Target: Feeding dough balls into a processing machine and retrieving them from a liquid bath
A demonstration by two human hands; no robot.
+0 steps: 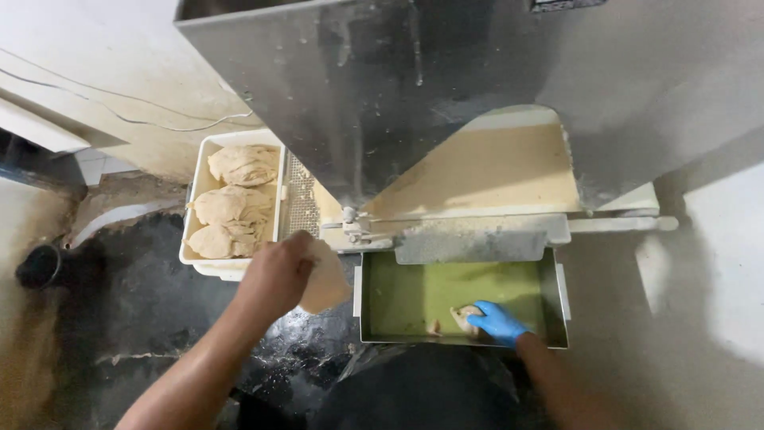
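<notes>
I look down and see my left hand [277,275], bare, curled around a flat pale piece of dough [325,279]. The fingers are pressed together on its top edge and the dough hangs down from them, just in front of the big metal machine [382,95]. My right hand [495,322] wears a blue glove. It is down inside the green tray [414,299] under the machine, at the near right part, and its fingers pinch a small lump of dough [464,317]. A tinier bit of dough [434,327] lies on the tray floor just left of that lump

Far to the left sits a white tub [208,263] with three flat dough pieces [232,204] stacked in a row inside it. My left hand is near its right corner. A tan sloped belt [485,171] shows in the opening of the machine, above the tray. The floor [151,318] below is dark and wet, and a black pipe end [36,267] pokes out at the far left
</notes>
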